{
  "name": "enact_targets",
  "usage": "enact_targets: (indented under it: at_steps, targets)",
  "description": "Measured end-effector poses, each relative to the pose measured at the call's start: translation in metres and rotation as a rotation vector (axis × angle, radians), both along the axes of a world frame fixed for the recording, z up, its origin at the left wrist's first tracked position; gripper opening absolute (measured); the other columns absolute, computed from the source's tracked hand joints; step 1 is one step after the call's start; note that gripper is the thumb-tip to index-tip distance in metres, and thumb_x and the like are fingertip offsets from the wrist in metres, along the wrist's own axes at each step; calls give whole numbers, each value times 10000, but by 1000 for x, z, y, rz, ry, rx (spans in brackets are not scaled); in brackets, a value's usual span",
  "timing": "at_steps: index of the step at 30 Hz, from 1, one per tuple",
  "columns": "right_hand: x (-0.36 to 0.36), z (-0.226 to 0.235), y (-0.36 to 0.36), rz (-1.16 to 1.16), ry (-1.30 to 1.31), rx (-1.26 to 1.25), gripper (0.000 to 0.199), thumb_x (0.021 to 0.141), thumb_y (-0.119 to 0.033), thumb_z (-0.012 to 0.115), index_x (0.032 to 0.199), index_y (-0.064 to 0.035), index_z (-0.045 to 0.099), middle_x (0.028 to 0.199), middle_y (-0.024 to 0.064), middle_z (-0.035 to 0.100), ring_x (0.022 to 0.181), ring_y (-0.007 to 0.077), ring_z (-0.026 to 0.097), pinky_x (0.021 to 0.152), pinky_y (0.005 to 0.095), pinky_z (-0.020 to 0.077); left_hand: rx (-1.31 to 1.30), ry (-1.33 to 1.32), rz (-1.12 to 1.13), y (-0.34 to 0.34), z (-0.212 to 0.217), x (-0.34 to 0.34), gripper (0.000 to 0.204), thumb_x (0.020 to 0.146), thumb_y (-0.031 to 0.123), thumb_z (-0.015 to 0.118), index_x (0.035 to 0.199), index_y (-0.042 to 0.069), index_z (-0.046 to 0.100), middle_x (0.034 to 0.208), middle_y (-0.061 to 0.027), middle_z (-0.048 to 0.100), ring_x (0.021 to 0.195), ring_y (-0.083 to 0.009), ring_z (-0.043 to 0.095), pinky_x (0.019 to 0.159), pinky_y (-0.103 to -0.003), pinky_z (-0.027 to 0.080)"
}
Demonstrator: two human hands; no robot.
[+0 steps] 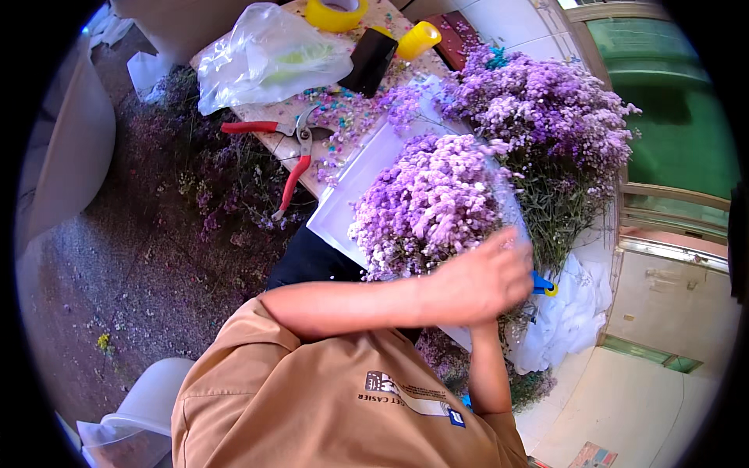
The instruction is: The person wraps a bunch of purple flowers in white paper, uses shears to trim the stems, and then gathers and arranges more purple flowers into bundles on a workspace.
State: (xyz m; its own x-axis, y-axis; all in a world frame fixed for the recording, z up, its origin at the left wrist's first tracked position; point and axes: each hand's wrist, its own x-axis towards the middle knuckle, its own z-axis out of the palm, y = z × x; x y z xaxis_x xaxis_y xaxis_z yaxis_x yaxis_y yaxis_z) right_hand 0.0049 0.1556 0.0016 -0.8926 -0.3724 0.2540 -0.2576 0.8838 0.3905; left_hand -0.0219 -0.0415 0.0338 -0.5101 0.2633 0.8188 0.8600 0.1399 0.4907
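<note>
My left hand [490,279] reaches across from the left, fingers curled and blurred, at the lower right edge of a bunch of pink and purple baby's breath [437,199]. Whatever those fingers hold, if anything, is hidden. The bunch rests on a shallow white tray [337,210] tilted in front of me. Behind the left hand rises my right forearm, and the left hand covers my right hand. Just right of the hands a blue piece with a yellow end [544,285] sticks out; its kind is unclear.
Red-handled pruning shears [303,136] overhang the table [273,152]. Behind them are a clear plastic bag [269,58], a black phone-like object [370,62] and yellow tape rolls [419,39]. More purple flowers [546,117] stand right, above white plastic [573,312]. Plant scraps [179,257] litter the floor.
</note>
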Motion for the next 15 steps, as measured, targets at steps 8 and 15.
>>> enact_targets:
  at_steps: [8,15]
  targets:
    - [12,37,8,32,-334,-642,1174,666,-90,874,1604,-4,174,1551,272,359,1382,487,373,1159,574,275,-342,-146,219,-2,-70,-22,673,914,347,651,1451,-16,471,1529,-227,461,1492,-379,356,1259,-498,230]
    - [19,-38,40,74,-213,-319,754,1021,-532,497,1568,-37,338,1604,227,341,1491,416,309,1189,591,204,-221,-249,101,-6,-72,-24,566,849,259,704,1326,-23,587,1502,-225,478,1485,-379,359,1237,-526,269]
